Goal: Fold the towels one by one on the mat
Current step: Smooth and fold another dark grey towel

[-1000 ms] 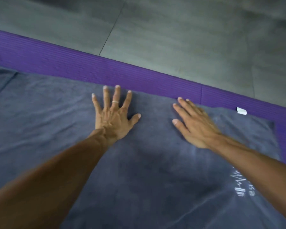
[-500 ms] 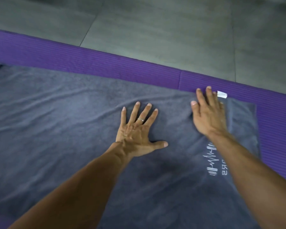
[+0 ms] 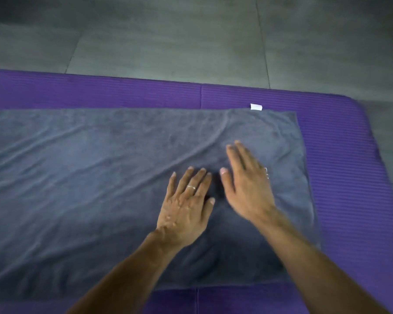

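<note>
A grey towel [image 3: 100, 189] lies spread flat on a purple mat [image 3: 349, 177], covering most of it and running out of view on the left; its right edge stops short of the mat's right side, leaving a bare ribbed band there, and narrower purple strips show along the far and near edges. Long soft creases run slantwise across the cloth; a small white label [image 3: 256, 107] sticks out from the towel's far edge, lying on the mat. Both hands lie palm down on the right part of the towel, side by side and close together; the left hand [image 3: 186, 207] has its fingers straight and slightly fanned, a ring [image 3: 191, 187] on one finger; the right hand [image 3: 247, 184] is blurred, fingers stretched out flat, holding nothing. White printing on the towel peeps out just beside the right hand, mostly hidden beneath it. Beyond the mat lies a grey tiled floor [image 3: 168, 41].
</note>
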`<action>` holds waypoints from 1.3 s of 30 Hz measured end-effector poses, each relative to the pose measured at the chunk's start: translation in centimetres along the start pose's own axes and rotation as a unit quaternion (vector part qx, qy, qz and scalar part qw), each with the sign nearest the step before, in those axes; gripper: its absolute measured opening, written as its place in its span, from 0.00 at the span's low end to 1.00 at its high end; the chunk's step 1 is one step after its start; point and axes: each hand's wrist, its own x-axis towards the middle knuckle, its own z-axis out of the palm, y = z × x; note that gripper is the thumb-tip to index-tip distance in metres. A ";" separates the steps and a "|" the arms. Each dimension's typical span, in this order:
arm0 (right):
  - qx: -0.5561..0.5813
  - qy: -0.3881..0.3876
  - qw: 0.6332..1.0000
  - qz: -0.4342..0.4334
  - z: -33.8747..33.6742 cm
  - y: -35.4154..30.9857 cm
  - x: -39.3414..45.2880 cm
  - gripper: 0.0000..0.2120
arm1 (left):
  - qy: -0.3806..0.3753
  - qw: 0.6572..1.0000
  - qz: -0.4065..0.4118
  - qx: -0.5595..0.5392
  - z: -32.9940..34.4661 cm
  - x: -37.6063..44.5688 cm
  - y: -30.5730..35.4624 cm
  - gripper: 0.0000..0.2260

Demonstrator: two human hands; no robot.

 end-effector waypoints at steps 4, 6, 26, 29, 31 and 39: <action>-0.080 -0.055 0.995 0.036 1.5 3.5 -7.0 0.29 | -0.064 0.996 0.005 0.068 1.2 -1.8 -0.8 0.32; -0.119 -0.047 0.984 0.122 0.6 7.0 -8.4 0.29 | -0.075 0.994 0.000 0.082 0.9 -1.4 -0.3 0.36; -0.072 -0.018 0.988 0.134 -3.0 7.3 -6.8 0.26 | -0.035 0.996 0.032 0.078 3.2 1.3 5.9 0.33; -0.057 -0.062 0.996 0.037 -2.3 7.7 -0.2 0.24 | -0.017 0.997 -0.016 0.077 3.4 5.2 6.6 0.32; -0.082 -0.129 0.988 -0.033 -1.8 10.3 2.6 0.25 | -0.020 0.996 -0.043 0.081 3.7 6.7 6.8 0.33; -0.109 -0.145 0.982 0.046 -3.5 21.1 9.0 0.27 | -0.029 0.993 -0.063 0.097 4.0 7.4 6.7 0.37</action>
